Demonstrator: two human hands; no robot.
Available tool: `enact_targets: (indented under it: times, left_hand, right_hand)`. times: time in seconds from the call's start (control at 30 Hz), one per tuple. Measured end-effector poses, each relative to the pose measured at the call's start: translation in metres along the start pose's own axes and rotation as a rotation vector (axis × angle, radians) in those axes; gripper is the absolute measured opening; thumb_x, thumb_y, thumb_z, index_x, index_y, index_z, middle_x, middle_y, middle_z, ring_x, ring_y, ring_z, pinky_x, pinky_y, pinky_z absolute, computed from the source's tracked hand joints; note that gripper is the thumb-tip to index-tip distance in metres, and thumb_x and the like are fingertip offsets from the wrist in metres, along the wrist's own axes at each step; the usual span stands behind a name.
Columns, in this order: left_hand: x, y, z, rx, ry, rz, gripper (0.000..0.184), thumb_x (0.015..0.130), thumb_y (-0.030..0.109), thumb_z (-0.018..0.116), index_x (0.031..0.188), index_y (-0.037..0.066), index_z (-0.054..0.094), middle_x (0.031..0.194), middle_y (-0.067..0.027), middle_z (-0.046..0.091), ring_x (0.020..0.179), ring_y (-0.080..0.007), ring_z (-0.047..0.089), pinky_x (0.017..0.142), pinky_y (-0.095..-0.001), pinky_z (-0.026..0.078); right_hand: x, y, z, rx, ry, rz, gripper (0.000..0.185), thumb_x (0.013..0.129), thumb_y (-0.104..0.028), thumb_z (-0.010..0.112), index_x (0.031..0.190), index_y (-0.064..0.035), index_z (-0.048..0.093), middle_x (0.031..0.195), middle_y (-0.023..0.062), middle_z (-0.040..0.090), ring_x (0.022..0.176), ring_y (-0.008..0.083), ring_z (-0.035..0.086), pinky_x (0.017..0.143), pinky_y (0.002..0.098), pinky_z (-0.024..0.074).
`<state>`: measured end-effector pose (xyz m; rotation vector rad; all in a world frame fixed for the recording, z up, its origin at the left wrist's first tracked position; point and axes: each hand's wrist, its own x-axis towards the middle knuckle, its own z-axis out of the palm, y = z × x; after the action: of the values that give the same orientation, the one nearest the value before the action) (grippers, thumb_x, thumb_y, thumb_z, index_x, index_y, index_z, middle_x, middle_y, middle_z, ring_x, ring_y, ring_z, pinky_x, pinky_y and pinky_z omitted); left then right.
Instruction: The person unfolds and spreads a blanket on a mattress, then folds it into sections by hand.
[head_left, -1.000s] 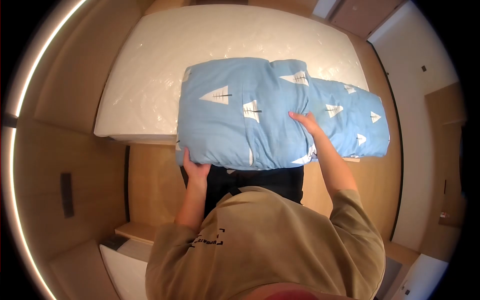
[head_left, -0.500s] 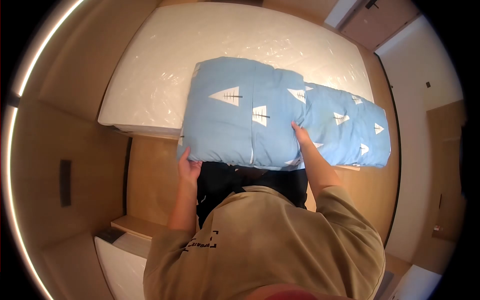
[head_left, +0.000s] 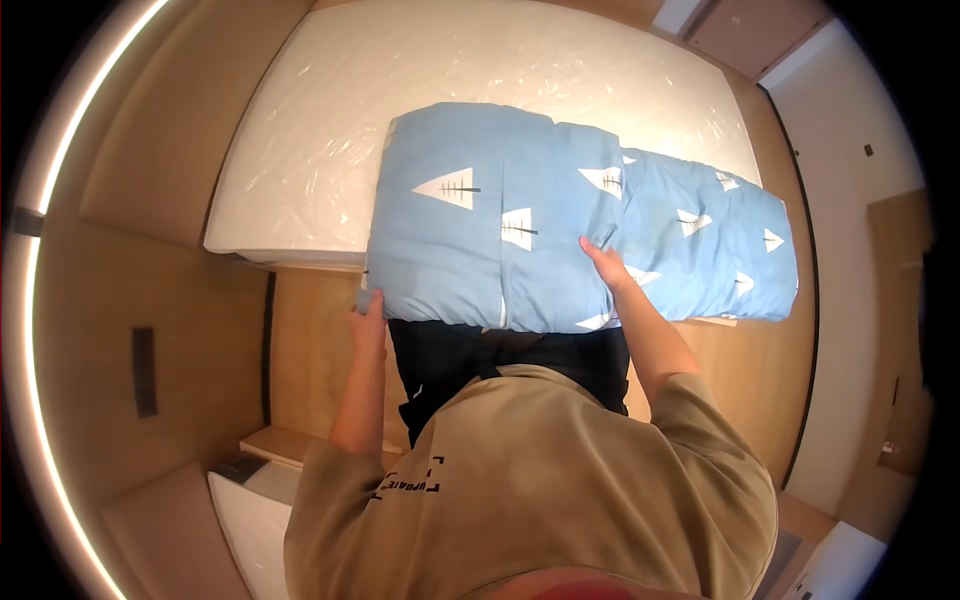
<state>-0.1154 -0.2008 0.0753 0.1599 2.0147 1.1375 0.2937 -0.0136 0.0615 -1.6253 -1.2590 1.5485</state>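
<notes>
A blue quilt with white tree prints lies folded in thick layers along the near side of the plastic-wrapped mattress. Its left part is folded over higher, while a lower part stretches off to the right. My left hand is closed on the quilt's near left corner, where a bit of fabric shows by the fingers. My right hand grips the near edge of the upper fold, thumb on top, with its other fingers mostly hidden in the cloth.
A wooden wall panel with a light strip runs along the left. A second mattress shows at the lower left, beside a wooden ledge. Wood floor lies between me and the bed.
My left hand has shifted its hold at the quilt's corner, with its fingers now closer together. The view has moved slightly, and the quilt's upper fold sits a little farther back.
</notes>
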Motion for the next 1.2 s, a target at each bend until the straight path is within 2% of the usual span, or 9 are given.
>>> enact_targets:
  times: [0.1,0.3,0.4,0.43,0.53,0.67,0.77,0.9,1.2]
  left_hand:
    - [0.015,-0.015,-0.002,0.152,-0.005,0.257,0.072,0.088,0.042,0.063,0.13,-0.012,0.04,0.128,-0.0269,0.052,0.114,-0.0344,0.055,0.095,-0.0392,0.045]
    - [0.013,0.006,0.008,0.684,0.086,0.292,0.065,0.087,0.034,0.057,0.135,-0.006,0.038,0.129,-0.0343,0.047,0.122,-0.0476,0.044,0.103,-0.0465,0.037]
    - [-0.012,0.019,0.021,0.693,0.186,0.244,0.063,0.088,0.036,0.054,0.137,-0.002,0.039,0.136,-0.0349,0.04,0.129,-0.0493,0.034,0.108,-0.0504,0.029]
    - [-0.012,0.012,0.022,0.693,0.261,0.378,0.064,0.089,0.037,0.053,0.137,-0.001,0.039,0.138,-0.0342,0.037,0.131,-0.0493,0.032,0.109,-0.0525,0.027]
    - [-0.012,-0.003,0.026,0.761,0.375,0.772,0.065,0.09,0.042,0.053,0.139,0.001,0.04,0.145,-0.032,0.031,0.135,-0.0493,0.025,0.109,-0.0586,0.021]
    - [-0.048,0.022,0.06,0.935,0.14,1.1,0.065,0.089,0.043,0.056,0.142,0.009,0.041,0.15,-0.0284,0.024,0.138,-0.051,0.018,0.109,-0.0662,0.014]
    - [-0.075,0.024,0.094,1.074,0.053,1.126,0.065,0.088,0.043,0.057,0.144,0.016,0.041,0.152,-0.0275,0.02,0.139,-0.0533,0.013,0.107,-0.0701,0.011]
    - [-0.092,0.017,0.101,1.113,0.004,1.146,0.063,0.087,0.043,0.058,0.144,0.02,0.043,0.153,-0.026,0.019,0.138,-0.0554,0.011,0.105,-0.0736,0.009]
    - [-0.094,0.011,0.087,1.055,-0.138,1.16,0.059,0.088,0.038,0.058,0.143,0.021,0.045,0.154,-0.024,0.017,0.139,-0.0542,0.01,0.106,-0.0728,0.007]
  right_hand:
    - [0.002,0.003,-0.003,-0.034,-0.024,0.043,0.087,0.082,-0.055,0.067,0.136,0.0091,0.044,0.134,0.0183,0.053,0.124,0.0275,0.05,0.106,0.0359,0.0361]
    - [0.02,0.023,-0.014,-0.047,-0.011,-0.016,0.091,0.082,-0.056,0.067,0.138,0.0101,0.04,0.139,0.0209,0.049,0.128,0.0281,0.046,0.107,0.0358,0.0354]
    - [0.021,0.025,-0.012,-0.03,0.071,-0.025,0.088,0.08,-0.053,0.071,0.135,0.0101,0.043,0.135,0.0216,0.051,0.125,0.0304,0.048,0.107,0.0371,0.0356]
    - [0.021,0.023,-0.01,-0.023,0.106,-0.026,0.087,0.079,-0.051,0.073,0.134,0.0102,0.044,0.133,0.0219,0.052,0.124,0.0315,0.049,0.106,0.0377,0.0358]
    - [-0.002,-0.022,0.01,-0.65,0.683,-0.288,0.069,0.077,-0.037,0.076,0.128,0.0027,0.051,0.124,0.0212,0.057,0.119,0.0359,0.051,0.104,0.0433,0.0372]
    - [-0.001,-0.091,0.049,-0.771,0.463,-0.958,0.046,0.076,-0.028,0.074,0.118,-0.012,0.062,0.12,0.0107,0.06,0.111,0.0339,0.054,0.094,0.0443,0.041]
    - [-0.007,-0.123,0.11,-0.922,0.199,-1.015,0.047,0.085,-0.033,0.063,0.129,-0.0187,0.058,0.138,0.0045,0.051,0.126,0.0349,0.043,0.102,0.0572,0.0306]
    - [0.011,-0.122,0.143,-1.079,0.109,-0.904,0.048,0.094,-0.038,0.051,0.139,-0.0228,0.05,0.149,0.0051,0.04,0.139,0.0371,0.028,0.112,0.059,0.0164]
    - [0.002,-0.115,0.145,-1.113,0.152,-0.897,0.043,0.095,-0.037,0.049,0.137,-0.0275,0.052,0.15,0.0048,0.039,0.137,0.0393,0.029,0.109,0.0613,0.0163]
